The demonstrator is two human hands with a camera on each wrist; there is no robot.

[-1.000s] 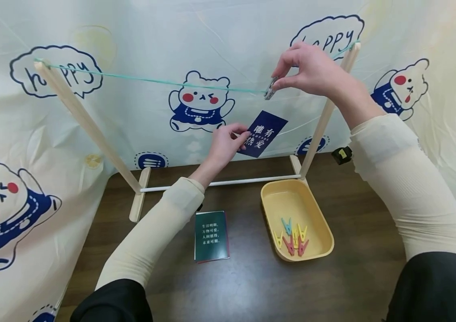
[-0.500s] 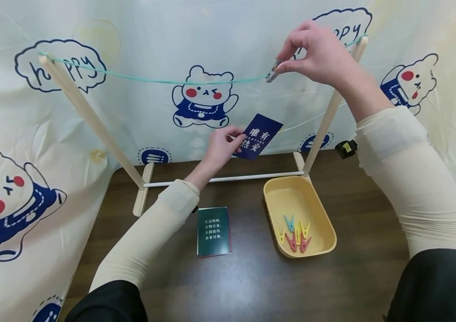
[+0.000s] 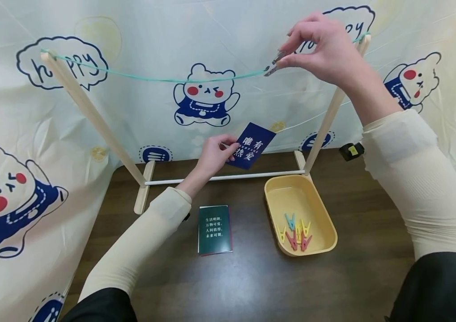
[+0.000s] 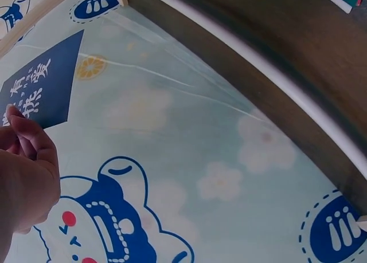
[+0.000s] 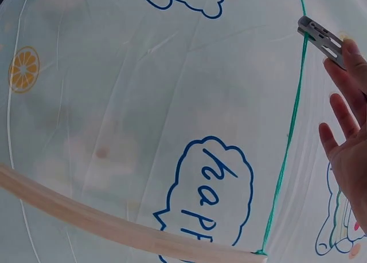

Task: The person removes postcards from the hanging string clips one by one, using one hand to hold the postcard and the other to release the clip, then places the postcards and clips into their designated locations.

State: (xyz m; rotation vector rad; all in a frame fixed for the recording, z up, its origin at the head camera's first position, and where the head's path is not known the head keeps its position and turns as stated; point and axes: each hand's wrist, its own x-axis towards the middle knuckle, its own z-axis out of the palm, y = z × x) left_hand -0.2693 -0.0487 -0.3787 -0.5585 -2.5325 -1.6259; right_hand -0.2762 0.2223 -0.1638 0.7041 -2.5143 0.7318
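Note:
In the head view my left hand (image 3: 213, 154) pinches a dark blue card (image 3: 252, 145) with white characters by its left edge, below the green string (image 3: 151, 80). The left wrist view shows the same card (image 4: 49, 82) tilted in front of the printed cloth. Up at the string, my right hand (image 3: 326, 47) pinches a silver metal clothespin (image 3: 274, 64) between thumb and forefinger. Its tip meets the string. From the right wrist, the metal clothespin (image 5: 324, 38) lies across the green string (image 5: 291, 125), and the other fingers are spread away from it.
Two wooden posts (image 3: 91, 118) carry the string, joined below by a white rod (image 3: 252, 176). A yellow tray (image 3: 292, 190) with several plastic clothespins (image 3: 298, 232) stands at the right. A green card stack (image 3: 215, 230) lies on the dark floor (image 3: 236, 290). A small black object (image 3: 351, 151) lies far right.
My left hand has drawn the blue card slightly down and left. The right hand has lifted the metal clothespin a little, pulling the string up with it. The head view has shifted somewhat.

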